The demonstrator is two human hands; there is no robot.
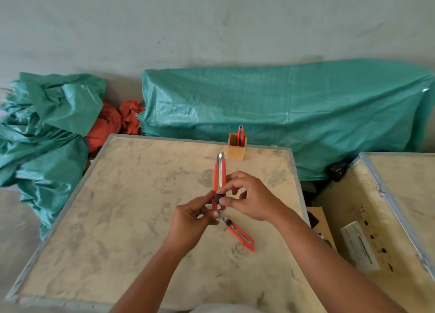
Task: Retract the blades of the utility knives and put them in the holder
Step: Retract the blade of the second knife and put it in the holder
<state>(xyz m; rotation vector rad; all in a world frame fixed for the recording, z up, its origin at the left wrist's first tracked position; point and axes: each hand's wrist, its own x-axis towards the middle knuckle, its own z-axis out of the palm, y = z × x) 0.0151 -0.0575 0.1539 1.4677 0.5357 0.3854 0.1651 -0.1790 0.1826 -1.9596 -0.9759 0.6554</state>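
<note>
An orange utility knife (220, 173) stands upright above the middle of the table, a short piece of blade showing at its top. My left hand (191, 221) grips its lower end. My right hand (249, 197) holds its body, thumb and forefinger on the black slider knob. A second orange knife (240, 233) lies flat on the table just below my hands, partly hidden by my left hand. A small wooden holder (236, 150) stands at the table's far edge with one orange knife (240, 136) upright in it.
The worn plywood table (117, 218) has a metal rim. A second crate (381, 218) with a white box sits to the right across a gap. Green tarpaulin (306, 105) covers things behind the table and lies heaped at the left, beside orange cloth (113, 122).
</note>
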